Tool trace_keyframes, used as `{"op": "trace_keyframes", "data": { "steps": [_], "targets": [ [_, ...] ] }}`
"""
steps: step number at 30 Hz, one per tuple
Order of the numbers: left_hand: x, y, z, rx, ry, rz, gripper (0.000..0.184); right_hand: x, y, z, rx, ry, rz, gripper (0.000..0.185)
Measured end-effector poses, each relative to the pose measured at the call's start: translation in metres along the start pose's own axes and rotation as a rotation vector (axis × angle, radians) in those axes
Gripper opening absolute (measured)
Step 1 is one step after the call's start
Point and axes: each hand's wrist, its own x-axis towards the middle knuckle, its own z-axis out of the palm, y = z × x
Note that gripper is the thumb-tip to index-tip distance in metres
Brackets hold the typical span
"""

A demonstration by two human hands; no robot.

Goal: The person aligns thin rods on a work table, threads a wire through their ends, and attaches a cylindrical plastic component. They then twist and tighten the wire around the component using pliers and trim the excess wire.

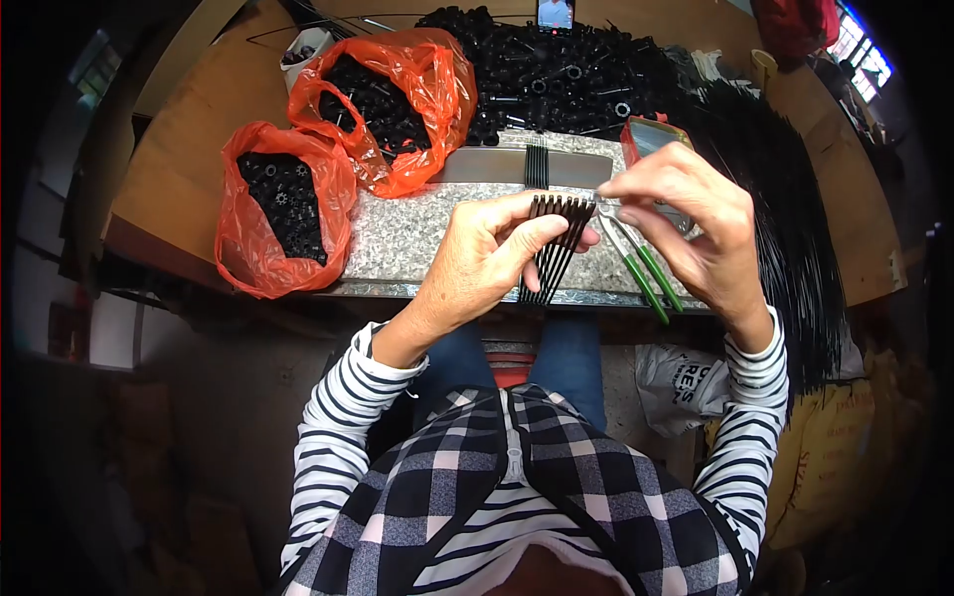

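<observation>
My left hand [497, 243] grips a row of thin black rods [558, 238], laid side by side with their upper ends level and their lower ends crossing below the thumb. At the right end of that row, my right hand [691, 204] is closed in a pinch, thumb and forefinger close to the rod tips. Whatever sits between those fingertips is too small to make out. Under the right hand, pliers with green handles [646, 273] lie on the speckled stone slab [397, 233]. Beyond the left hand, more black rods [537, 164] lie across a grey metal strip [482, 166].
Two orange plastic bags [231, 214] of small black parts stand at the left. A heap of black parts [596, 84] covers the back, with a phone [555, 15] behind it. A small box [651, 134] stands right of centre. Long black rods [795, 228] hang over the right edge.
</observation>
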Motion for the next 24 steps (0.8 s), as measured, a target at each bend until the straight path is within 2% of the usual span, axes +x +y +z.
{"op": "trace_keyframes", "data": {
  "steps": [3, 12, 14, 15, 17, 18, 19, 20, 21, 23, 24],
  "targets": [
    [0.0, 0.001, 0.001, 0.012, 0.02, 0.0, 0.024, -0.005, 0.002, -0.006, 0.031, -0.016, 0.079, 0.019],
    [0.003, -0.001, 0.006, 0.064, 0.01, -0.001, 0.022, 0.001, 0.001, 0.005, 0.113, 0.013, 0.089, 0.022],
    [0.002, -0.002, 0.008, 0.072, 0.032, -0.016, 0.021, -0.001, -0.001, 0.004, 0.207, 0.0, 0.195, 0.024],
    [0.002, -0.002, 0.008, 0.093, 0.02, -0.021, 0.02, -0.002, 0.0, 0.004, 0.195, 0.014, 0.16, 0.026],
    [0.003, -0.002, 0.003, 0.174, -0.045, -0.03, 0.019, -0.005, -0.005, 0.003, 0.293, 0.016, 0.272, 0.035],
    [0.002, -0.009, 0.001, 0.266, -0.077, 0.012, 0.018, -0.004, -0.007, 0.003, 0.294, 0.02, 0.277, 0.036],
    [0.002, -0.024, 0.0, 0.36, -0.103, 0.183, 0.02, -0.004, -0.008, 0.002, 0.312, 0.014, 0.295, 0.036],
    [-0.001, -0.039, -0.002, 0.46, -0.134, 0.24, 0.031, -0.005, -0.009, 0.002, 0.337, 0.008, 0.316, 0.037],
    [-0.007, -0.035, -0.007, 0.698, -0.28, 0.08, 0.054, -0.007, -0.009, 0.0, 0.318, 0.003, 0.303, 0.036],
    [-0.018, -0.082, -0.008, 0.953, -0.249, 0.245, 0.073, -0.009, -0.012, -0.003, 0.295, -0.027, 0.286, 0.035],
    [-0.018, -0.094, -0.009, 0.979, -0.383, 0.191, 0.081, -0.01, -0.013, -0.005, 0.293, -0.06, 0.266, 0.036]
  ]
}}
